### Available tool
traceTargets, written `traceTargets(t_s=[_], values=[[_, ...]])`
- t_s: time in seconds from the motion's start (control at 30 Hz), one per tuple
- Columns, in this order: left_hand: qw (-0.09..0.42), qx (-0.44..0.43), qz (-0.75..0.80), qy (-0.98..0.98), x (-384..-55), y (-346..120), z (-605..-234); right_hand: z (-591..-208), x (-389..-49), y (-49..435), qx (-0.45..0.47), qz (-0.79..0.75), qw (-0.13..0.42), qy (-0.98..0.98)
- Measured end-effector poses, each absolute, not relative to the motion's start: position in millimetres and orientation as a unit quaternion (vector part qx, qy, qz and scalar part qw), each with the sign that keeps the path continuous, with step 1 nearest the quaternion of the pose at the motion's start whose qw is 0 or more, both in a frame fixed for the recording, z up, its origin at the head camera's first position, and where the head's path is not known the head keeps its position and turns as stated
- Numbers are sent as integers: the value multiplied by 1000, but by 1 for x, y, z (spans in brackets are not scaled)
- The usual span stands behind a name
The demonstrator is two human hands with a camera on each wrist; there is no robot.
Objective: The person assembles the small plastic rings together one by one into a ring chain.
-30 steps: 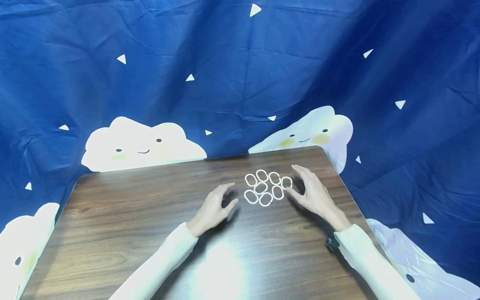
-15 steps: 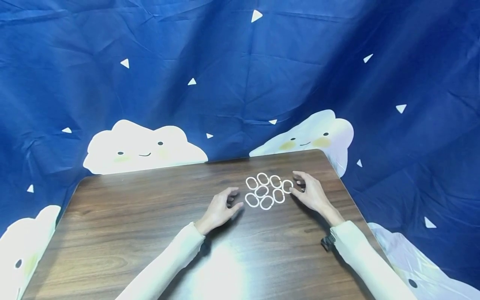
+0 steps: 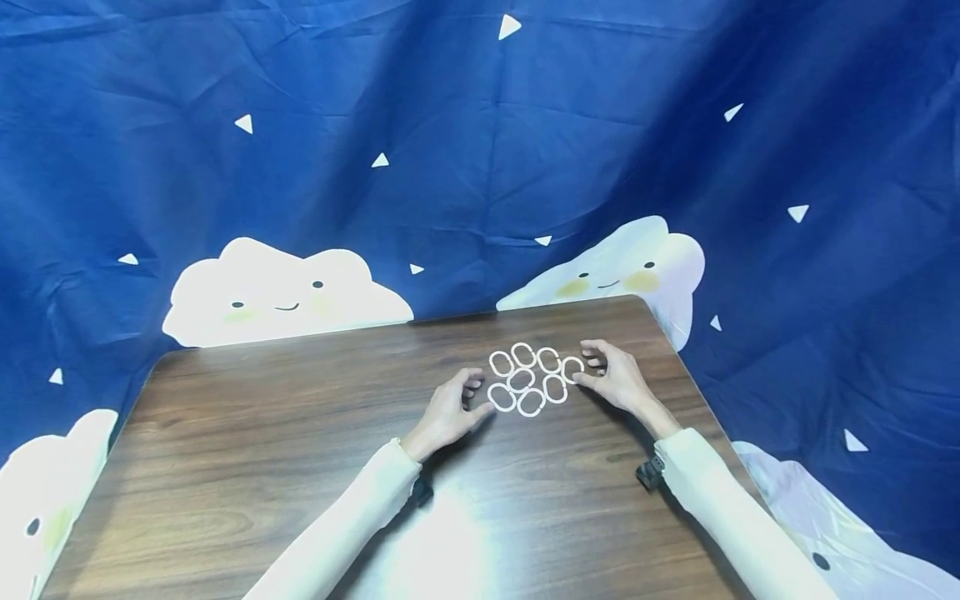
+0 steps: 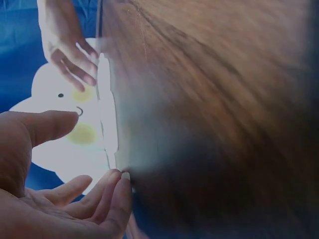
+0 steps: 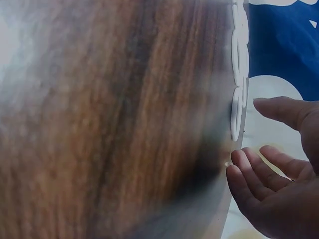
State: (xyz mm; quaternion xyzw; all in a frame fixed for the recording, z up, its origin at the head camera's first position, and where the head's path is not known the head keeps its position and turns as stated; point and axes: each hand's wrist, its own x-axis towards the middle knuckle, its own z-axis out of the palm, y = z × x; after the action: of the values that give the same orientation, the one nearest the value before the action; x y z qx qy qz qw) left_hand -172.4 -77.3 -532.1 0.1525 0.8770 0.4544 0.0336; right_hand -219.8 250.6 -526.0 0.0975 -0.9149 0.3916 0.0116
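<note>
- We judge the white rings (image 3: 520,392) light, stiff, slick; best pinched by outer rims.
- We see left hand (image 3: 446,413) and right hand (image 3: 622,382), fingers half-spread, gripping nothing.

blue cloth (image 3: 435,196) with white triangles (image 3: 509,27) and smiling clouds (image 3: 285,293) hangs behind a wood-grain table (image 3: 262,433) — glare (image 3: 438,542) whitens its front.
</note>
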Motion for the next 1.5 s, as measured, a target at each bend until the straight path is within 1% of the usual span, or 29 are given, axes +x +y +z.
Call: traceTargets(t_s=[0.33,0.83,1.03,1.33,1.5], values=[[21,144,400,905,-177,-64,-532,-532,-227,251,106,361,11,-926],[22,134,336,932,-184,-47,-531,-529,-241,249,88,338,-31,-936],[25,108,317,942,-182,-40,-532,-528,-241,248,75,341,-47,-936],[24,95,305,947,-184,-38,-531,-527,-239,246,79,333,-38,-939],[28,100,332,937,-184,-39,-531,-527,-236,245,76,335,-38,-939]])
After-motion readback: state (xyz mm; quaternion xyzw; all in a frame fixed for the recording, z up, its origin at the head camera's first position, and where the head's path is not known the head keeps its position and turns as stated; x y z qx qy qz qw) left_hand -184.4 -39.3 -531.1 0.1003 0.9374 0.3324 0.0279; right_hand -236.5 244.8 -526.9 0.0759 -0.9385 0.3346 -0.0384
